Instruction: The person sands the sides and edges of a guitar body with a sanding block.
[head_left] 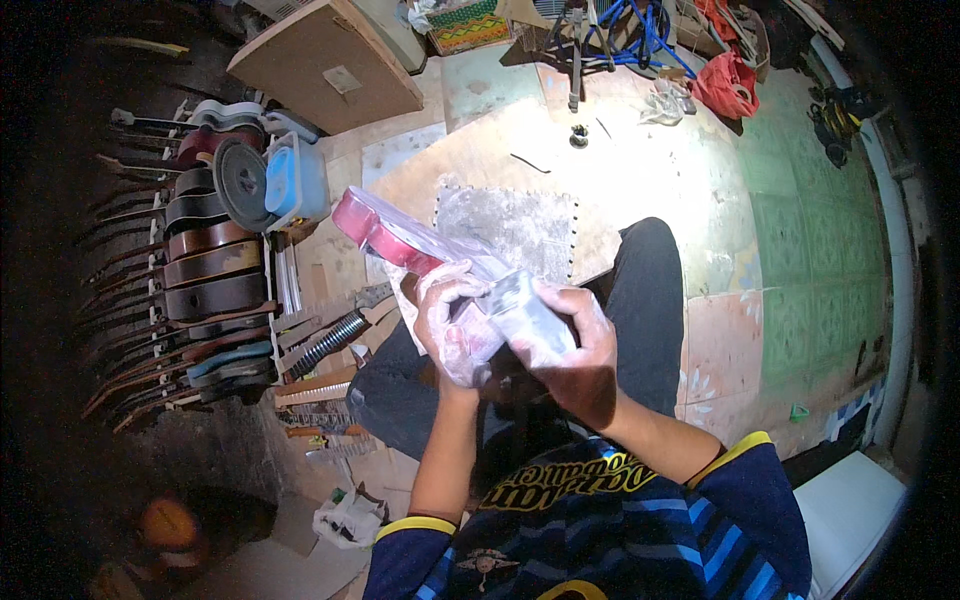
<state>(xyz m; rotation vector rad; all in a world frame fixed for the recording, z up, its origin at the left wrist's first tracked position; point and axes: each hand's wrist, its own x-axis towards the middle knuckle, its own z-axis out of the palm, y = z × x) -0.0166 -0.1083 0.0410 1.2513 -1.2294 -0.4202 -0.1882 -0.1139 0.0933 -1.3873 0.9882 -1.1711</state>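
Observation:
In the middle of the head view, a small red guitar-shaped instrument [387, 240], coated with whitish dust, points up and to the left across my lap. My left hand [450, 325] is closed round its narrow end, with white powder on the fingers. My right hand [575, 340] grips a pale, rectangular block [515, 310] that lies against that narrow end, close beside my left fingers. Part of the instrument is hidden behind both hands and the block. A dusty grey mat [545, 215] lies on the floor beyond it.
Guitar bodies [200, 260] stand stacked along the left, beside a blue tub [285, 180] and metal tools [330, 340]. A wooden board [310, 70] leans at the back. Blue cables [640, 40] and a red bag [725, 85] lie at back right. A white panel [840, 530] is at lower right.

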